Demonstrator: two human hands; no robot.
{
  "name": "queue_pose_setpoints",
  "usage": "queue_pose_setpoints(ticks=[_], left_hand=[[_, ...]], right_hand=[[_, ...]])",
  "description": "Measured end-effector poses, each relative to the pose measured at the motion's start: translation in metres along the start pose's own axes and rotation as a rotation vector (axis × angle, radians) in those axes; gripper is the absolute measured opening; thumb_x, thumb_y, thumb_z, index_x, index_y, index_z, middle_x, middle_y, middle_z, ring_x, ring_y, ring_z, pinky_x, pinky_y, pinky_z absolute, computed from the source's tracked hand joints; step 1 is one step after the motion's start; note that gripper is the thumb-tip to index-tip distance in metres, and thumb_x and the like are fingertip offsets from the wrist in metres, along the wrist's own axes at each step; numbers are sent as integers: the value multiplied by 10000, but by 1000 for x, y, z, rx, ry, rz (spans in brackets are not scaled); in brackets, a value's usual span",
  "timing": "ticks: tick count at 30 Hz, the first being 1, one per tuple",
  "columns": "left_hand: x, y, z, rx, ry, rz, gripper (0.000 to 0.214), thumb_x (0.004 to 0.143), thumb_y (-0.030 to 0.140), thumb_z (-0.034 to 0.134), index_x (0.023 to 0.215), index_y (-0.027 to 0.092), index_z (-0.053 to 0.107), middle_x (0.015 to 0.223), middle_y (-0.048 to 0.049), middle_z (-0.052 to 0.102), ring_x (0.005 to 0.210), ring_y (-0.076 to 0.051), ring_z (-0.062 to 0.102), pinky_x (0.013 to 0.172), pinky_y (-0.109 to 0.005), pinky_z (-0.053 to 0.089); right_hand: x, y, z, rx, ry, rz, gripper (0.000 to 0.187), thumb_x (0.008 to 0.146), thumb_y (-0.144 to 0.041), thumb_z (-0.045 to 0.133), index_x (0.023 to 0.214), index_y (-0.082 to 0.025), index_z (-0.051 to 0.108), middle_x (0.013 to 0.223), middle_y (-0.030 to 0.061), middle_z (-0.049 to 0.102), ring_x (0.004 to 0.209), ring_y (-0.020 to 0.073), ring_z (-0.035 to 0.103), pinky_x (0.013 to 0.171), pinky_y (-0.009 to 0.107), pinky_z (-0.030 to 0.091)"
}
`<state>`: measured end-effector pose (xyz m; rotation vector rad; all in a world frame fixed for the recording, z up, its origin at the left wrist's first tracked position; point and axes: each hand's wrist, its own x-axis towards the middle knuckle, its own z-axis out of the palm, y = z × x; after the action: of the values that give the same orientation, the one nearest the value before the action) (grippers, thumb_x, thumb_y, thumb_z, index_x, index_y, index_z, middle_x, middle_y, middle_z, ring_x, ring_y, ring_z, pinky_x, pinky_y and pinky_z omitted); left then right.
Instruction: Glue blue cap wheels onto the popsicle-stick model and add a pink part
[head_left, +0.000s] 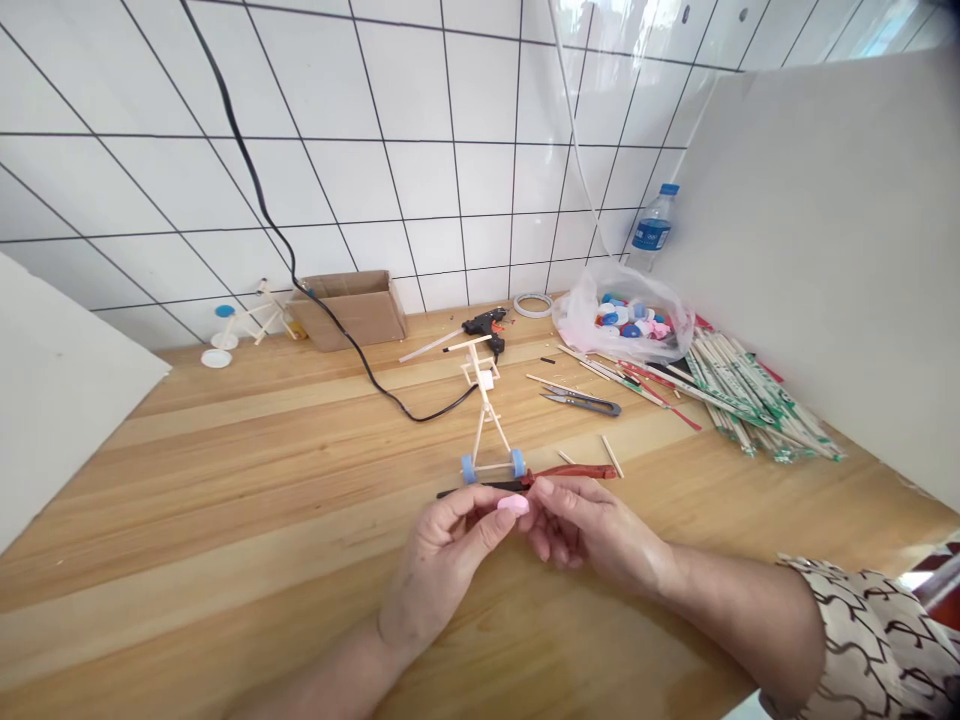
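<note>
The left hand (442,570) and the right hand (592,530) are positioned together just above the near edge of the work area, over the wooden tabletop (225,510). Each grip is closed to a narrow pinch, and a pink bottle cap (513,505) is held between the fingertips of both hands. A stick-built wheeled frame (484,420) stands directly ahead of the hands, with two blue cap wheels (469,468) at its near end. Red-handled pliers (570,472) lie just beyond the hands, immediately in front of the wheels. Farther back are a hot glue gun (484,325) and a roll of tape (532,305). To the right are thread snips (581,403), a plastic bag of bottle caps (622,320), a bundle of wrapped wooden chopsticks (750,395), and a water bottle (652,230). To the left are a cardboard box (349,310) and a second stick frame (255,315). A black cable (330,325) runs across the tabletop toward the glue gun area.
</note>
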<state>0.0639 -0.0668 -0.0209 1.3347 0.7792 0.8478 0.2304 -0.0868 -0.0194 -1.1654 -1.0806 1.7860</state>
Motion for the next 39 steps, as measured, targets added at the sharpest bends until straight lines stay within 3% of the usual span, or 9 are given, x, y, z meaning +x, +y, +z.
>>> queue_pose_setpoints(ticks=[4, 10, 15, 24, 31, 36, 39], left_hand=[[2, -3, -2, 11, 153, -59, 192, 752, 336, 659, 692, 155, 685, 579, 18, 577, 551, -91, 472, 550, -215, 422], [3, -10, -4, -254, -8, -156, 193, 781, 332, 639, 717, 155, 681, 629, 7, 583, 591, -89, 488, 537, -199, 395], [4, -9, -2, -364, -84, -240, 203, 780, 319, 646, 701, 133, 661, 633, 0, 579, 587, -83, 476, 540, -197, 390], [3, -9, -7, -272, -226, -290, 228, 795, 325, 631, 726, 107, 642, 660, -2, 567, 601, -83, 490, 580, -211, 411], [2, -10, -11, -329, -243, -296, 220, 787, 316, 639, 734, 103, 655, 651, -17, 580, 616, -99, 513, 595, -225, 420], [3, -10, -10, -322, -258, -303, 234, 779, 329, 645, 755, 96, 665, 662, -26, 592, 625, -103, 521, 597, -227, 423], [4, -10, -8, -340, -210, -310, 231, 767, 331, 658, 720, 105, 655, 636, -12, 582, 602, -95, 514, 578, -219, 420]], right_hand=[[-1, -2, -1, -56, 46, -90, 364, 804, -508, 557, 779, -144, 566, 607, -23, 527, 486, 54, 415, 436, 184, 277], [-1, -2, 4, -40, 18, -309, 291, 738, -371, 690, 860, -159, 533, 754, 15, 606, 712, 118, 576, 697, 274, 443], [0, 3, 6, 98, -95, -328, 248, 772, -328, 664, 873, -158, 515, 708, 14, 616, 678, 153, 636, 673, 328, 496], [-3, 8, 5, 129, -148, -319, 143, 763, -166, 671, 788, -144, 532, 693, 21, 662, 701, 152, 667, 639, 275, 507], [-2, 7, 3, 169, -231, -307, 89, 803, -167, 625, 822, -127, 548, 751, 47, 653, 735, 169, 659, 704, 359, 514], [-1, 8, 5, 180, -207, -344, 85, 811, -158, 613, 785, -137, 535, 703, 20, 628, 688, 154, 649, 665, 337, 519], [-3, 4, 5, 62, -177, -373, 73, 831, -190, 588, 861, -151, 534, 707, 15, 610, 666, 141, 629, 634, 308, 506]])
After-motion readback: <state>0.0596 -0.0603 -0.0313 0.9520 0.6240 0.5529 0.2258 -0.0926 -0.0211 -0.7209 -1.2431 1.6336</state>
